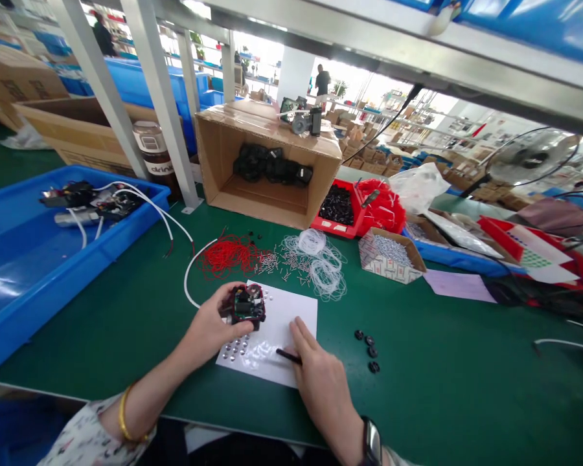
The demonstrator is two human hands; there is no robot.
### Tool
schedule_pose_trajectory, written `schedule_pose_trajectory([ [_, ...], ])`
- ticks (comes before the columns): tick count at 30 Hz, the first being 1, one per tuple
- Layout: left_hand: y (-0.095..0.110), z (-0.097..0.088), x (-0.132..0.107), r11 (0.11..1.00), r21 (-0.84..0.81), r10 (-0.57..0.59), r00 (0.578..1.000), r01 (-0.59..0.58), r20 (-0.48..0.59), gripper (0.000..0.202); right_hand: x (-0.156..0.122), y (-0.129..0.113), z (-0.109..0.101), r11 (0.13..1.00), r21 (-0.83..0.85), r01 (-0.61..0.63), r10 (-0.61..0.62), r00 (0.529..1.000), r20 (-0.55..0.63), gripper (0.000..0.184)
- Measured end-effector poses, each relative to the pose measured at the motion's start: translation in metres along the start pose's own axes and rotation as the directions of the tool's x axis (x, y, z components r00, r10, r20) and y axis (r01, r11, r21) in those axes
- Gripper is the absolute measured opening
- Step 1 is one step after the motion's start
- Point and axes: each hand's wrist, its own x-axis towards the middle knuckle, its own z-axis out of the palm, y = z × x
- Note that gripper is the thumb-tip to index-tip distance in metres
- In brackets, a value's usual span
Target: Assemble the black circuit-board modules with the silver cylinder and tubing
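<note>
My left hand (212,329) grips a small dark electronic assembly (245,304) with a circuit board, holding it just above a white paper sheet (291,310). My right hand (315,369) rests on the sheet's near edge, fingers closed on a thin black tool (287,356) whose tip points left. Small silvery parts (233,348) lie in rows on the sheet under my left hand. Beyond the sheet lie red wires (226,254), white wire coils (318,259) and loose metal pins (272,262).
A blue bin (24,259) with wired parts stands at the left. An open cardboard box (267,162) of black parts is behind. A red tray (337,207), a small box of screws (391,254) and black round pieces (369,349) sit to the right on the green mat.
</note>
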Motion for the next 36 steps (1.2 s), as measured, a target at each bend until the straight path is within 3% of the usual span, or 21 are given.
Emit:
schedule_pose_trajectory([
  [3,0.008,-0.025,0.004,0.996,0.079,-0.054,0.989,0.043,0.141,0.058,-0.009,0.017,0.008,0.95,-0.285,0.129,-0.103,0.989,0.107,0.046],
  [6,0.016,-0.036,0.003,0.989,0.113,-0.127,0.954,0.1,0.273,0.053,-0.009,0.036,0.004,0.883,-0.381,0.275,-0.239,0.961,0.139,0.04],
  [9,0.021,-0.033,0.0,0.983,0.159,-0.145,0.929,0.095,0.341,0.049,-0.004,0.053,-0.008,0.868,-0.386,0.312,-0.269,0.949,0.162,0.038],
  [12,0.02,-0.027,0.001,0.977,0.213,-0.104,0.929,0.028,0.356,0.048,-0.002,0.061,-0.024,0.951,-0.153,0.27,-0.257,0.961,0.101,0.038],
  [15,0.016,-0.026,0.006,0.969,0.245,-0.117,0.906,0.014,0.408,0.053,0.0,0.054,-0.038,0.948,0.283,0.144,-0.112,0.986,-0.126,0.041],
  [17,0.013,-0.027,0.01,0.968,0.246,-0.147,0.884,0.038,0.444,0.06,0.005,0.04,-0.043,0.839,0.544,0.032,0.105,0.97,-0.219,0.059],
  [20,0.011,-0.029,0.013,0.971,0.231,-0.167,0.86,0.06,0.481,0.064,0.023,0.016,-0.037,0.483,0.866,-0.13,0.359,0.931,-0.06,0.078],
  [22,0.01,-0.03,0.014,0.97,0.237,-0.169,0.857,0.056,0.487,0.064,0.038,0.002,-0.023,0.22,0.956,-0.195,0.394,0.914,0.096,0.075],
  [24,0.009,-0.03,0.014,0.971,0.232,-0.167,0.865,0.061,0.473,0.064,0.049,-0.005,-0.005,0.123,0.972,-0.198,0.368,0.919,0.14,0.061],
  [26,0.008,-0.03,0.013,0.977,0.202,-0.16,0.873,0.073,0.46,0.065,0.056,-0.004,0.012,0.177,0.972,-0.156,0.355,0.931,0.085,0.051],
  [29,0.005,-0.03,0.013,0.983,0.161,-0.152,0.878,0.087,0.453,0.063,0.057,0.004,0.03,0.326,0.94,-0.097,0.39,0.92,-0.04,0.042],
  [32,0.001,-0.031,0.012,0.987,0.138,-0.137,0.895,0.085,0.424,0.062,0.056,0.009,0.036,0.42,0.903,-0.088,0.425,0.899,-0.111,0.041],
  [36,-0.004,-0.031,0.012,0.988,0.122,-0.134,0.899,0.091,0.416,0.063,0.057,0.006,0.035,0.477,0.874,-0.09,0.441,0.885,-0.15,0.041],
])
